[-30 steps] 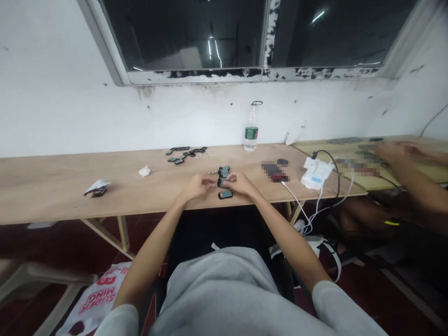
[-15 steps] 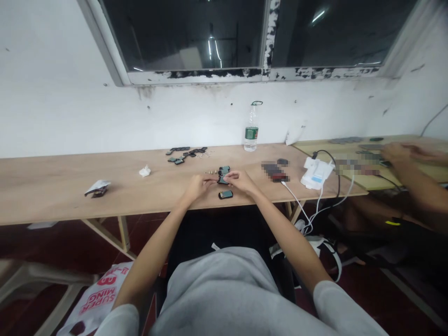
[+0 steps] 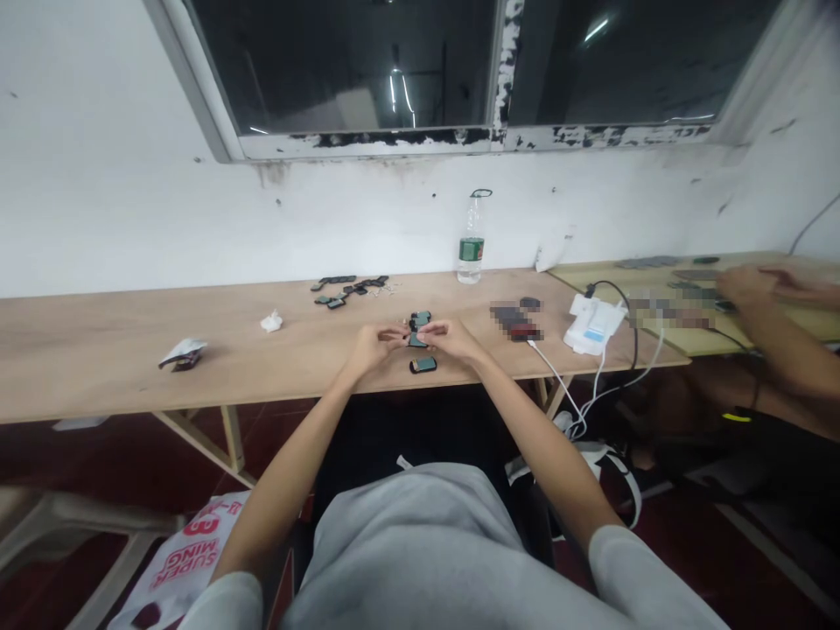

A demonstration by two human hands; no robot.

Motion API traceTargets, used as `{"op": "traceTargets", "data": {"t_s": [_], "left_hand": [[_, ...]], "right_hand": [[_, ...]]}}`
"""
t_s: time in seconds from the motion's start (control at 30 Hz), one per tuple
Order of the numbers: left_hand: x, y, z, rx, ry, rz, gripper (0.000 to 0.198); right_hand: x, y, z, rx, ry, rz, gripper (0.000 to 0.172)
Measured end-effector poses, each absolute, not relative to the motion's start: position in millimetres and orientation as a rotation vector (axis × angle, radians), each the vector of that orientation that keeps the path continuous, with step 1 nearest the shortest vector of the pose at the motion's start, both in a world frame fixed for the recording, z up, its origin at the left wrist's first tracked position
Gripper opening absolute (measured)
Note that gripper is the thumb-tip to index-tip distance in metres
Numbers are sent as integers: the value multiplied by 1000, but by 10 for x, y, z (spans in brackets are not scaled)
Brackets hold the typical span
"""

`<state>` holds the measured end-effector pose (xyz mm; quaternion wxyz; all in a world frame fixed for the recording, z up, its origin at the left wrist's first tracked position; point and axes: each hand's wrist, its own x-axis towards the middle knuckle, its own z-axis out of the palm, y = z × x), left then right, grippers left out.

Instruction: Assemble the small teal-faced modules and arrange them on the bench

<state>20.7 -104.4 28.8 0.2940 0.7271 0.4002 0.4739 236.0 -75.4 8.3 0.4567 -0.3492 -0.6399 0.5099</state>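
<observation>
Between my hands, a small flat black piece with a grey-green face lies low at the table. My left hand has its fingers bent together at the left edge of this piece. From the right, my right hand pinches it with thumb and fingertips. A similar black-and-green piece sits just beyond the fingertips. Nearer to me lies another such piece with a tan end, untouched. My fingers partly cover the held piece, so its details are too small to make out.
More black-and-green pieces and small pale bits lie at the back. A water bottle stands by the wall. Crumpled tissue and a wrapper are leftward. A white power strip with cables is rightward, near another person's hands.
My left fingers have bent and risen slightly, now covering most of the small pale bits that showed beyond them. My right hand has barely shifted on the piece.
</observation>
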Motion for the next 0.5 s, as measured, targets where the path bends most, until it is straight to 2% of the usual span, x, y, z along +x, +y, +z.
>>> {"op": "traceTargets", "data": {"t_s": [0.1,0.2,0.5], "left_hand": [[188,-1034,262,1725,1052,1173,42],[169,-1011,226,1652,1062,1155,49],[33,-896,222,1949,1283,1224,41]], "right_hand": [[2361,-787,116,-845,-1616,1287,35],[2353,-793,119,-822,-1683,1258,33],[2474,-660,-15,-1042,-1824,930,19]]}}
